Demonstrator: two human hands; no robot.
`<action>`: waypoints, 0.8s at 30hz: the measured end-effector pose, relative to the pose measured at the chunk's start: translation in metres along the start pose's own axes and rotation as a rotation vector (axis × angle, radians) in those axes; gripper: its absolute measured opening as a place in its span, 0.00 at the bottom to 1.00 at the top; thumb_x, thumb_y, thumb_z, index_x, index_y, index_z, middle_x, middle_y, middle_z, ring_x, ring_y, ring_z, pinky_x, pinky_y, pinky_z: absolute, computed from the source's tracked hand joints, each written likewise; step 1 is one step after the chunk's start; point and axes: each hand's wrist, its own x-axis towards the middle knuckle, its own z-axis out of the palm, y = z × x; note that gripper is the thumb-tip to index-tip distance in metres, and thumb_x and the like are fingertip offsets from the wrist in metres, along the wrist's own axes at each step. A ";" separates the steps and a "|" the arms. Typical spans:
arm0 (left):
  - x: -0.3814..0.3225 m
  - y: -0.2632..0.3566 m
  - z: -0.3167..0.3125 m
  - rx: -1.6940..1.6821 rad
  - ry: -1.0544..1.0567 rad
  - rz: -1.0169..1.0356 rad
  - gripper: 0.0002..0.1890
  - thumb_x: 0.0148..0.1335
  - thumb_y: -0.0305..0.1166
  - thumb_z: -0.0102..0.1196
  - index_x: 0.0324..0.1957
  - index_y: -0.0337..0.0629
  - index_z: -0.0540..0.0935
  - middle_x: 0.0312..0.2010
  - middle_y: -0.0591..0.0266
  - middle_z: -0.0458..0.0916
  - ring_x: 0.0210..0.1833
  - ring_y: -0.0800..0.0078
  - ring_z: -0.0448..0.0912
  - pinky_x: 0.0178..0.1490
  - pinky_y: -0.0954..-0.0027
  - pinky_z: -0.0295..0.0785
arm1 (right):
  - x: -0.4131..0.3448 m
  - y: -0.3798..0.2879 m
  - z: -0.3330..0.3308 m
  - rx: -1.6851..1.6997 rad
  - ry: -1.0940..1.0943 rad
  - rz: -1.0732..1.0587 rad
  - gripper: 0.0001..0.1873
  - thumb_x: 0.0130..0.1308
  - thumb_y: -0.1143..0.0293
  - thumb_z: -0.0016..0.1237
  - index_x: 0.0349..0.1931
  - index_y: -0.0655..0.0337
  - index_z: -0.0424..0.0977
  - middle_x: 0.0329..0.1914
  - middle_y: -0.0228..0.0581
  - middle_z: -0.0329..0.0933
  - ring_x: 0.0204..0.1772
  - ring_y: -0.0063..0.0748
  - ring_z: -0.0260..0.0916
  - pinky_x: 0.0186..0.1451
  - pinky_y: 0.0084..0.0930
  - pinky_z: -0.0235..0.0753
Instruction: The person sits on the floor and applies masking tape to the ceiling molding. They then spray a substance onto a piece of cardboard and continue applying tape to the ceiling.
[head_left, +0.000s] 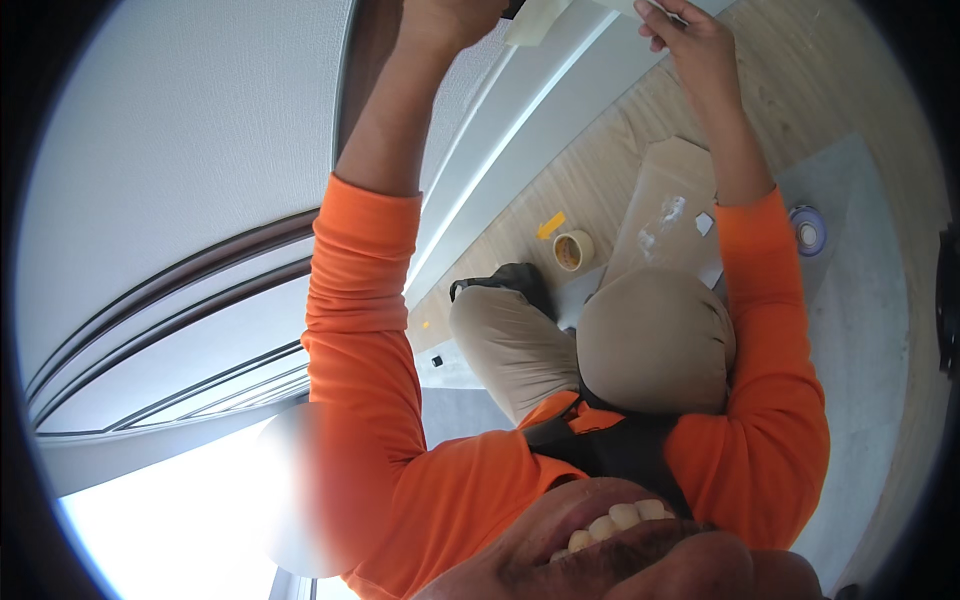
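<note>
My left hand (454, 19), partly cut off by the top edge, is closed by the white wall trim, and a small black object (514, 8) sticks out from it; its kind cannot be told. Beside it a pale strip of what looks like masking tape (537, 21) lies across the trim. To the right, my right hand (690, 37) pinches the end of a pale, thin strip or sheet (624, 6) between thumb and fingers. On the floor lie a roll of masking tape (574, 250) and a purple-edged roll (808, 230).
White baseboard trim (525, 142) runs diagonally beside wood-look flooring (615, 142). A brown board (660, 202) with white smears and a white scrap (703, 223) lies before my bent knees (652, 337). An orange arrow sticker (551, 225) is on the floor. Left are a textured wall (195, 112) and a bright window (172, 517).
</note>
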 end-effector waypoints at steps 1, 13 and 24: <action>0.001 0.005 0.000 0.082 -0.004 -0.005 0.08 0.62 0.26 0.68 0.39 0.31 0.89 0.27 0.57 0.87 0.29 0.75 0.83 0.34 0.72 0.78 | 0.002 -0.005 0.004 -0.018 0.030 0.007 0.13 0.69 0.74 0.58 0.52 0.68 0.80 0.34 0.37 0.82 0.32 0.25 0.76 0.35 0.22 0.76; 0.028 0.066 -0.028 0.725 -0.031 0.216 0.13 0.56 0.30 0.70 0.41 0.33 0.89 0.32 0.50 0.89 0.32 0.61 0.85 0.42 0.63 0.80 | 0.033 0.000 0.034 0.227 0.080 -0.103 0.11 0.69 0.72 0.60 0.47 0.69 0.80 0.34 0.35 0.82 0.32 0.22 0.76 0.35 0.19 0.76; 0.019 0.055 -0.017 0.803 0.044 0.289 0.10 0.53 0.31 0.71 0.37 0.39 0.90 0.34 0.47 0.88 0.37 0.53 0.87 0.45 0.59 0.81 | 0.029 0.000 0.042 0.224 0.130 -0.071 0.12 0.68 0.69 0.61 0.46 0.67 0.80 0.30 0.31 0.79 0.31 0.20 0.74 0.33 0.18 0.73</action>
